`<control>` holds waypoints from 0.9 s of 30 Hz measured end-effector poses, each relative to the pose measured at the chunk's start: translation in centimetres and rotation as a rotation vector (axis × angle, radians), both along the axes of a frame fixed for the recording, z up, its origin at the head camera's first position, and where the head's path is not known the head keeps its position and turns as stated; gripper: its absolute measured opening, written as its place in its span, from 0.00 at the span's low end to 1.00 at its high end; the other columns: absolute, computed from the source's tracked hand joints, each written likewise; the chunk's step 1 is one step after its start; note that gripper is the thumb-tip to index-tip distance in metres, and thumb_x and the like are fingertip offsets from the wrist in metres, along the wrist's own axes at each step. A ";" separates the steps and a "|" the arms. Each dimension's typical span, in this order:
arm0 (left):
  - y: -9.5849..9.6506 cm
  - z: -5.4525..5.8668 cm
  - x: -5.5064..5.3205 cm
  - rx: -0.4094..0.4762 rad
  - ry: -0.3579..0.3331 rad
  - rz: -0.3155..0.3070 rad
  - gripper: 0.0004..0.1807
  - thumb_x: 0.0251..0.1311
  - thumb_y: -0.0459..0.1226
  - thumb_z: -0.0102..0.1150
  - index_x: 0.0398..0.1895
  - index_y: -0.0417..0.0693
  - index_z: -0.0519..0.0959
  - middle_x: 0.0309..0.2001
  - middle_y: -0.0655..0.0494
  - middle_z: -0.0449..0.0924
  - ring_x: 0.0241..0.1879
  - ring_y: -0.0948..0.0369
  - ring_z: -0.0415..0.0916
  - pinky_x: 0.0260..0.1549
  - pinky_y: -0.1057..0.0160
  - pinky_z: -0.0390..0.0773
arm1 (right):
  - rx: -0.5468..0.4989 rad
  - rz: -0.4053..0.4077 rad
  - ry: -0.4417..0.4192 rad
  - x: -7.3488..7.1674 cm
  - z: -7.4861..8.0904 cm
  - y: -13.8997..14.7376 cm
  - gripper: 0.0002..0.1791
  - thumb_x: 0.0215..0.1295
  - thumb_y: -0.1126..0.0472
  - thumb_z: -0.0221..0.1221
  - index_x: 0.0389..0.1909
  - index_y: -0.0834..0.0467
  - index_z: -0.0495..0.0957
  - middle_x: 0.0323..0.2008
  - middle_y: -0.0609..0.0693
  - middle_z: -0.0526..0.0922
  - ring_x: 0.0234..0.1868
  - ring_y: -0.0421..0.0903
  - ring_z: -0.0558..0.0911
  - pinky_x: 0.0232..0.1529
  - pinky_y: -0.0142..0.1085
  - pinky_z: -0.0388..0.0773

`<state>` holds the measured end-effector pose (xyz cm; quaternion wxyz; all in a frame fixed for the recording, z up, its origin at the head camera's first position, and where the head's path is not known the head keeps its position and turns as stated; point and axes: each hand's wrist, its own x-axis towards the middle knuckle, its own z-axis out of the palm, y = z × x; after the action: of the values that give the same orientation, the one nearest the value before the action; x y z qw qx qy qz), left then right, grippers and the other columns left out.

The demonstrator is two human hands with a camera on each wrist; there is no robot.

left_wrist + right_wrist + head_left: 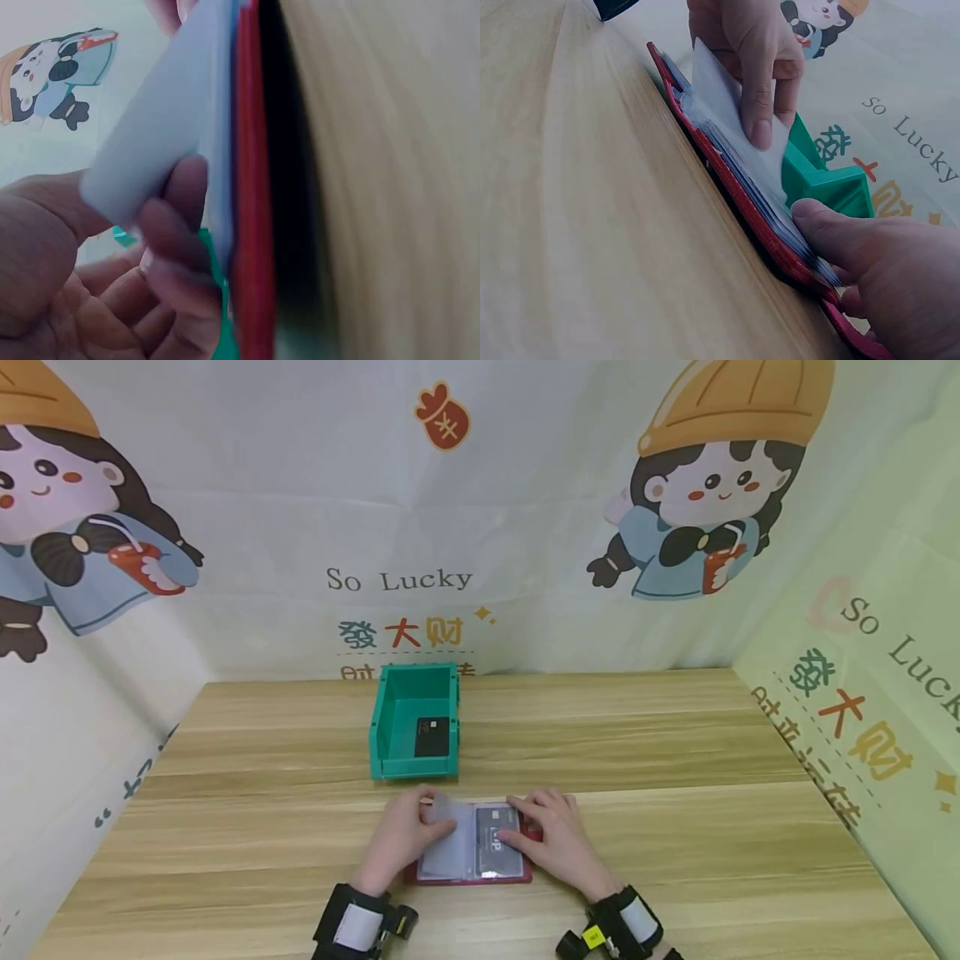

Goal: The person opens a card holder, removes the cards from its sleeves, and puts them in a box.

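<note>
Low at centre, the left hand [401, 837] pinches a clear sleeve [724, 105] of the red card holder [472, 882]; the right hand [557, 837] grips its right edge, thumb partly hiding a grey card [495, 857]. Beyond, mid-frame, a green bin [415, 769] holding a black card [432, 739] blocks some backdrop lettering [357, 673].

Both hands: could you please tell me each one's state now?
Left hand: closed, pinching a translucent page.
Right hand: closed, holding the red card holder.

Your card wallet [468, 872]: red cover [784, 259], cloudy clear sleeves [447, 853]
Your bin [403, 714], mid-frame: plain green
Your table [660, 827]: tan wood grain
Your straps [330, 917], frame bottom: black, white patches [358, 927]
</note>
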<state>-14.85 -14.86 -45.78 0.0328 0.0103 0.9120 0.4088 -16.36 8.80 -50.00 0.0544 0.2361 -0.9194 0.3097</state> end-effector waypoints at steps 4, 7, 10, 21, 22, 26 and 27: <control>0.0 0.4 0.2 -0.016 -0.053 0.043 0.25 0.55 0.35 0.72 0.56 0.38 0.75 0.23 0.53 0.72 0.21 0.61 0.67 0.20 0.66 0.64 | -0.005 -0.007 -0.010 0.0 0.1 -0.1 0.27 0.60 0.47 0.69 0.56 0.57 0.83 0.36 0.43 0.79 0.44 0.42 0.72 0.53 0.45 0.62; 0.2 0.6 0.4 -0.044 -0.061 0.052 0.26 0.55 0.35 0.72 0.56 0.39 0.74 0.23 0.53 0.72 0.21 0.61 0.67 0.21 0.65 0.64 | -0.010 -0.008 -0.017 0.0 0.1 -0.1 0.27 0.60 0.48 0.69 0.56 0.57 0.83 0.37 0.44 0.80 0.45 0.43 0.72 0.54 0.45 0.62; 0.5 0.7 0.6 -0.100 -0.034 0.060 0.25 0.54 0.35 0.73 0.55 0.40 0.75 0.27 0.51 0.74 0.25 0.59 0.68 0.23 0.63 0.66 | -0.012 -0.008 -0.024 0.0 0.1 -0.2 0.27 0.59 0.48 0.70 0.56 0.57 0.83 0.38 0.44 0.81 0.45 0.43 0.72 0.54 0.45 0.62; 2.0 -0.1 0.7 -0.253 0.201 -0.077 0.11 0.50 0.24 0.68 0.36 0.44 0.83 0.40 0.48 0.81 0.43 0.52 0.77 0.47 0.50 0.77 | -0.015 -0.022 -0.011 -0.1 -0.2 0.0 0.27 0.59 0.47 0.70 0.56 0.57 0.83 0.35 0.42 0.79 0.43 0.41 0.71 0.52 0.43 0.61; 2.1 -0.2 0.7 -0.253 0.206 -0.096 0.11 0.49 0.23 0.67 0.34 0.44 0.83 0.37 0.49 0.83 0.41 0.53 0.77 0.46 0.50 0.77 | -0.015 -0.022 -0.010 -0.1 -0.3 0.0 0.27 0.59 0.47 0.70 0.56 0.56 0.83 0.35 0.42 0.79 0.43 0.41 0.71 0.52 0.42 0.61; 2.4 -0.3 0.6 -0.265 0.191 -0.094 0.11 0.46 0.23 0.65 0.30 0.47 0.85 0.31 0.55 0.84 0.37 0.56 0.78 0.46 0.50 0.70 | -0.013 -0.022 -0.002 -0.1 -0.3 0.0 0.27 0.58 0.47 0.70 0.56 0.56 0.83 0.34 0.41 0.78 0.43 0.41 0.71 0.51 0.42 0.61; 2.4 -0.3 0.6 -0.271 0.186 -0.086 0.12 0.45 0.23 0.66 0.30 0.48 0.85 0.31 0.55 0.84 0.37 0.56 0.78 0.45 0.50 0.68 | -0.013 -0.022 0.000 -0.1 -0.3 0.0 0.27 0.58 0.47 0.70 0.56 0.56 0.83 0.34 0.40 0.77 0.43 0.41 0.71 0.51 0.42 0.61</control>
<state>-14.26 -12.47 -46.04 -0.0333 0.0825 0.9565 0.2778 -16.44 8.76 -50.33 0.0593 0.2254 -0.9200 0.3151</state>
